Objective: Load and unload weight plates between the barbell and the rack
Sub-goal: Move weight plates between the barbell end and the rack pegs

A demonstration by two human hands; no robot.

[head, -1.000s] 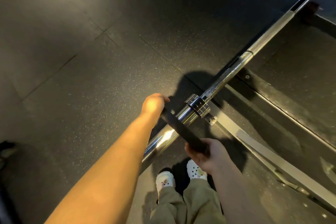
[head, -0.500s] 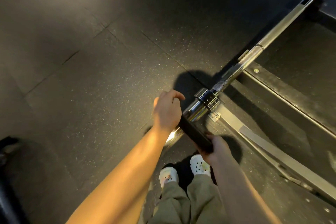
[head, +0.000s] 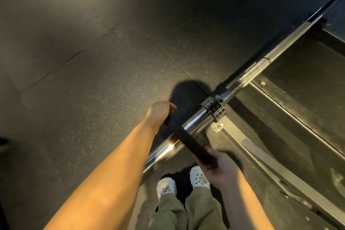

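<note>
While both hands grip it, the weight plate (head: 188,141) sits edge-on to the camera, a thin black disc crossing the chrome sleeve (head: 190,123) of the barbell (head: 248,74). It appears threaded on the sleeve, roughly midway between the free end near the person's legs and the ridged collar (head: 214,109) farther up; the hole itself is hidden, so that cannot be confirmed. The left hand (head: 160,113) is curled over the plate's far rim, fingers wrapped around the edge. The right hand (head: 218,170) clasps the near rim, thumb on top and fingers tucked beneath.

Past the collar the bar narrows into a knurled shaft running up toward the top right corner, where it turns dark. Bright light glints off the sleeve just below the plate. Both forearms are bare and reach in from the bottom edge.

Below the hands stand two white clogs (head: 198,176) with small holes, and olive trousers (head: 186,211) above them. Underfoot is a dark speckled rubber floor (head: 93,89) laid in large tiles with visible seams. To the right, a grey metal frame (head: 270,160) runs diagonally along the ground beneath the bar, fixed with a small bracket near the collar. Beyond it lies a darker raised platform (head: 308,89) with a bolted border strip. A shadow falls across the floor just past the left hand.
</note>
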